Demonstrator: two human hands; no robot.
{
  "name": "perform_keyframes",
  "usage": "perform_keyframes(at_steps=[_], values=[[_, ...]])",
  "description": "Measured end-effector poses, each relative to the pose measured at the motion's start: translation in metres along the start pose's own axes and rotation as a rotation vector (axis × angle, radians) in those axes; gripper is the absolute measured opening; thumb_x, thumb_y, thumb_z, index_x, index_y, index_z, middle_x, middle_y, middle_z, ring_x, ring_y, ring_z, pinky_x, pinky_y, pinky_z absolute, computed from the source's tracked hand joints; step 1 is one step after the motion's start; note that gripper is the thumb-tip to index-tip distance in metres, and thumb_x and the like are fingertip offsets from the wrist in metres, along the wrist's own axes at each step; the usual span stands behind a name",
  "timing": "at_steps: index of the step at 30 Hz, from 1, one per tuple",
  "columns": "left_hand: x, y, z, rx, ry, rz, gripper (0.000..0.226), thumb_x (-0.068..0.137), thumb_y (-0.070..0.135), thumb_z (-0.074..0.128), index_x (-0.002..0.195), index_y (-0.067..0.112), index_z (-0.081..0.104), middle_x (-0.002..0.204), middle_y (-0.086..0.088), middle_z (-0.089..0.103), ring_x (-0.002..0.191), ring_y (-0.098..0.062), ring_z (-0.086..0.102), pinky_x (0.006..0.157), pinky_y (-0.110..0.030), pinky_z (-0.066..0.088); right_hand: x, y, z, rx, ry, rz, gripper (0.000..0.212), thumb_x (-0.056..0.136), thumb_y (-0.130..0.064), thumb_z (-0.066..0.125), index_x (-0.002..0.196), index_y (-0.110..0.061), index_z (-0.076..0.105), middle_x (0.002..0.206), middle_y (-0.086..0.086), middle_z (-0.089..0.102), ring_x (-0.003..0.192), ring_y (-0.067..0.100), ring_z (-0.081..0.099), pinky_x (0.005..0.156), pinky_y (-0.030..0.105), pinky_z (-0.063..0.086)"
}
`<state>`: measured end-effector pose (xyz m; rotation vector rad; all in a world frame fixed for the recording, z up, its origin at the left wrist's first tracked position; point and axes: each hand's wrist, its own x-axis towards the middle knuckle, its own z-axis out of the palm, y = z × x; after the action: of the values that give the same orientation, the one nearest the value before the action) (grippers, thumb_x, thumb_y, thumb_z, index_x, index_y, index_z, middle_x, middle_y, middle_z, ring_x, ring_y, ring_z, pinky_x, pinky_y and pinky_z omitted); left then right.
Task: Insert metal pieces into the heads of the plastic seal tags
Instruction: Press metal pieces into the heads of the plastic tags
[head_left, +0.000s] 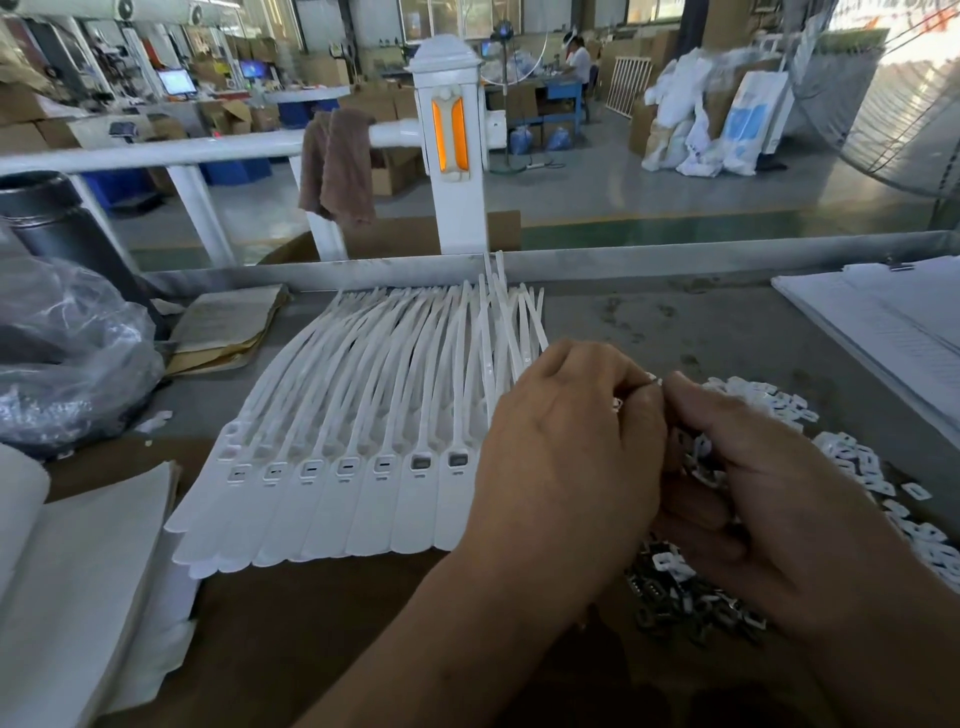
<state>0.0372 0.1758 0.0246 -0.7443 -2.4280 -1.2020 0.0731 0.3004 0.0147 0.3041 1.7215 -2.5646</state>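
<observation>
A fanned row of white plastic seal tags (332, 499) lies on the bench, heads toward me, tails toward the back rail. Two heads near the right show dark metal inside; the heads further left look lighter. My left hand (561, 467) hovers over the right end of the row, its fingertips pinching a small shiny metal piece (655, 382). My right hand (779, 499) meets it fingertip to fingertip and holds a bunch of small white plastic caps in its curled fingers. A pile of dark metal pieces (680, 603) lies below my hands.
Loose white plastic caps (883, 488) spread to the right. White paper stacks lie at right (893, 322) and at lower left (78, 597). A clear plastic bag (67, 358) and a dark cylinder sit at left. The metal back rail (675, 260) bounds the bench.
</observation>
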Motion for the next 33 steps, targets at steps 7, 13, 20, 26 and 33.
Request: perform_keyframes(at_steps=[7, 13, 20, 26, 33], values=[[-0.008, -0.008, -0.011, -0.012, -0.039, 0.041, 0.008, 0.091, 0.037, 0.056, 0.099, 0.036, 0.058, 0.099, 0.021, 0.057, 0.095, 0.007, 0.051, 0.074, -0.009, 0.043, 0.000, 0.003, 0.001, -0.019, -0.061, -0.084, 0.030, 0.091, -0.030, 0.056, 0.067, -0.013, 0.059, 0.056, 0.004, 0.044, 0.034, 0.011, 0.025, 0.034, 0.013, 0.023], [-0.011, -0.019, -0.030, 0.054, -0.127, 0.085, 0.011, 0.087, 0.041, 0.060, 0.097, 0.038, 0.059, 0.098, 0.023, 0.058, 0.097, 0.008, 0.051, 0.079, -0.014, 0.044, 0.002, 0.009, 0.000, -0.164, -0.143, -0.096, 0.029, 0.080, -0.039, 0.062, 0.070, -0.012, 0.062, 0.058, 0.011, 0.041, 0.033, 0.014, 0.022, 0.038, 0.015, 0.022], [-0.013, -0.032, -0.046, 0.185, -0.170, 0.087, 0.019, 0.080, 0.059, 0.047, 0.089, 0.043, 0.051, 0.101, 0.030, 0.053, 0.098, 0.016, 0.047, 0.069, -0.011, 0.039, 0.002, 0.011, -0.001, -0.257, -0.172, -0.060, 0.034, 0.085, -0.043, 0.058, 0.072, -0.012, 0.059, 0.051, 0.007, 0.039, 0.033, 0.014, 0.020, 0.040, 0.016, 0.022], [-0.012, -0.067, -0.087, 0.331, -0.174, -0.085, 0.010, 0.075, 0.051, 0.055, 0.081, 0.043, 0.052, 0.085, 0.028, 0.054, 0.091, 0.015, 0.050, 0.062, -0.007, 0.037, 0.006, 0.005, -0.008, 0.007, -0.093, -0.010, 0.028, 0.087, -0.038, 0.057, 0.075, -0.013, 0.065, 0.059, 0.003, 0.045, 0.033, 0.009, 0.028, 0.032, 0.015, 0.026], [-0.014, -0.081, -0.102, 0.480, -0.305, -0.192, 0.013, 0.074, 0.054, 0.055, 0.083, 0.047, 0.049, 0.092, 0.026, 0.051, 0.091, 0.000, 0.051, 0.085, -0.034, 0.048, 0.009, 0.006, -0.008, 0.030, -0.051, -0.015, 0.027, 0.090, -0.033, 0.054, 0.076, -0.012, 0.064, 0.060, 0.003, 0.045, 0.034, 0.008, 0.028, 0.030, 0.016, 0.025]])
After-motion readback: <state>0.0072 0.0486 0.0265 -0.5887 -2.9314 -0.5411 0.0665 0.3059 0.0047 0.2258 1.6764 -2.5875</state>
